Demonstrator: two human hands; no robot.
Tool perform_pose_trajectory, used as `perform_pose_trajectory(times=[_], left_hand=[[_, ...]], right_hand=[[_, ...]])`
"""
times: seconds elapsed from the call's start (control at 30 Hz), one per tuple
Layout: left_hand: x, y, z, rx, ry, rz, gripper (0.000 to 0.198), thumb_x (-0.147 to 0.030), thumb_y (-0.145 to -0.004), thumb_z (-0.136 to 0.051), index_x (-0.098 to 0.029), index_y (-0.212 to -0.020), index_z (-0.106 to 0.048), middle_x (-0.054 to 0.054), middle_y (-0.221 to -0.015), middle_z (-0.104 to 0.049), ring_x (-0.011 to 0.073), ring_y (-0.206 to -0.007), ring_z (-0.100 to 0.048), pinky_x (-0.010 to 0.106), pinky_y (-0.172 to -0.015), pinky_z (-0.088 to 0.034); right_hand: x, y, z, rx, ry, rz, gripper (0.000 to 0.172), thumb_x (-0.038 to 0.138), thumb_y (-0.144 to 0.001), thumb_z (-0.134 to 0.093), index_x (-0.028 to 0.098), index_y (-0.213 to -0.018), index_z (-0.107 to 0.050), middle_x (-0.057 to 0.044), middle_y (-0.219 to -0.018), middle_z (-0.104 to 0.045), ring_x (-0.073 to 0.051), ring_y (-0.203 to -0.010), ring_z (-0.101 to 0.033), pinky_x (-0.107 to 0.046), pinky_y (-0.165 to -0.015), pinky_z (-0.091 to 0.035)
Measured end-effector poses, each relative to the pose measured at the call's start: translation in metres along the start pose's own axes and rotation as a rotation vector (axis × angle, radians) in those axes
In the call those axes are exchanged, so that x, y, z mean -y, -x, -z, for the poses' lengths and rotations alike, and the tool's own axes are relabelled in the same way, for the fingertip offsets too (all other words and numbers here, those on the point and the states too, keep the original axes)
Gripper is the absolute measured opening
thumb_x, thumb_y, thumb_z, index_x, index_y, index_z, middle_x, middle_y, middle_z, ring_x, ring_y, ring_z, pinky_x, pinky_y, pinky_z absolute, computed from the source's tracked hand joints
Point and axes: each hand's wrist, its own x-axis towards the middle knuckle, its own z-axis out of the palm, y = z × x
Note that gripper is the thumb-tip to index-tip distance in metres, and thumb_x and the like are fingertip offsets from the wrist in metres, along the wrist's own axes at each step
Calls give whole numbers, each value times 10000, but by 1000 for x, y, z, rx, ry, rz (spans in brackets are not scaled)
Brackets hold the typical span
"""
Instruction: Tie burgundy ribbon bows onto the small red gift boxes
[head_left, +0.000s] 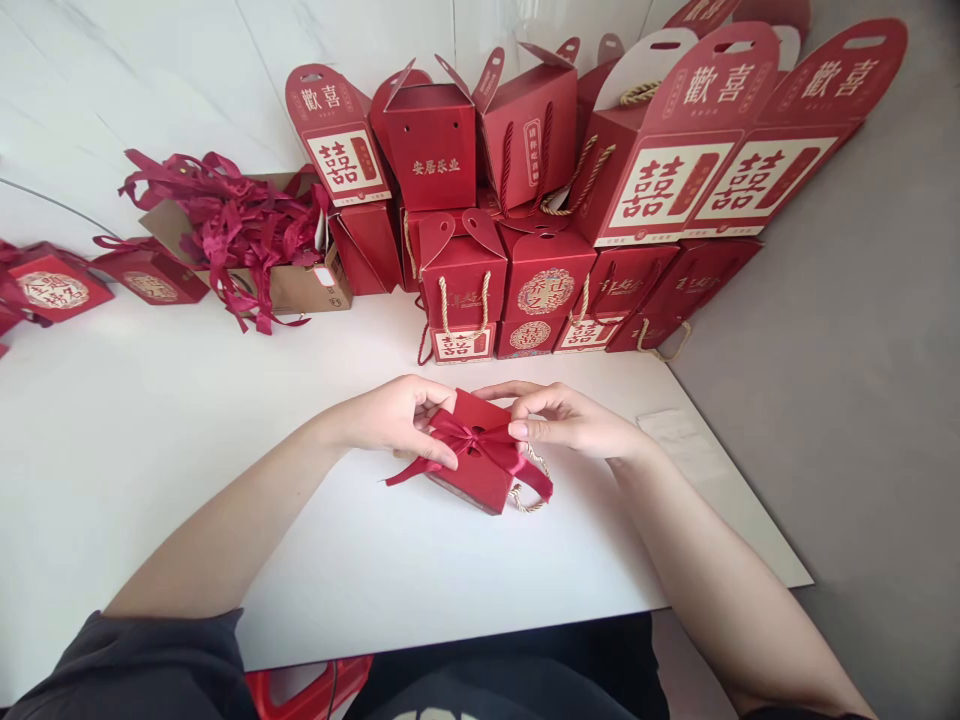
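Note:
A small red gift box (487,485) rests on the white table in front of me. Across its top lies a dark red ribbon (474,438) tied in a bow, its tails hanging past both sides. My left hand (409,420) is closed on the ribbon bow's left side, its thumb lying over the loop. With finger and thumb, my right hand (562,418) pinches the right loop of the same bow. A twisted cream cord handle (536,500) sticks out at the box's right side. The undersides of both hands' fingers are partly hidden.
Red gift boxes (544,285) are stacked at the back against the wall. Left of them stands a cardboard box (300,288) heaped with red ribbons (247,225). More tied boxes (56,280) sit far left. A grey wall (840,330) bounds the table's right side.

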Motion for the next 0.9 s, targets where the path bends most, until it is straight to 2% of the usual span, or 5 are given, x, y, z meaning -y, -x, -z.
perform_pose_trajectory(times=[0.2,0.47,0.7,0.8,0.9], left_hand=[[6,-1,2,0,35,-9,338,-332,-615,-836,-142,-663,-561,2,-683,-618,105,-584,-559,218,-529,-447],[9,-2,2,12,1,1,452,-320,-647,-822,-160,-603,-401,-39,-628,-514,79,-561,-492,211,-520,-400],[5,0,1,6,-47,14,388,-338,-649,-816,-145,-621,-480,-29,-626,-541,90,-564,-505,211,-527,-402],[3,3,1,5,6,10,322,-360,-718,-765,-144,-688,-528,-3,-686,-590,89,-570,-516,208,-527,-398],[-1,4,1,-10,-21,-28,284,-348,-716,-771,-140,-838,-621,-12,-691,-580,75,-551,-487,195,-507,-373]], right_hand=[[-1,1,2,6,4,-18,236,361,-881,-656,174,-741,-690,-66,-1398,-509,-228,-1195,-557,-392,-1034,-400],[1,3,3,27,39,10,231,366,-894,-638,183,-774,-710,-67,-1391,-501,-237,-1234,-525,-407,-1059,-382],[5,5,4,24,105,39,247,403,-896,-626,199,-807,-733,-68,-1374,-509,-246,-1250,-505,-426,-1074,-370],[5,5,2,-92,129,85,291,426,-902,-609,197,-747,-702,-73,-1299,-540,-238,-1180,-533,-418,-1037,-397],[3,4,-1,-217,170,123,340,437,-907,-595,191,-677,-640,-65,-1093,-559,-199,-1013,-568,-384,-976,-427]])
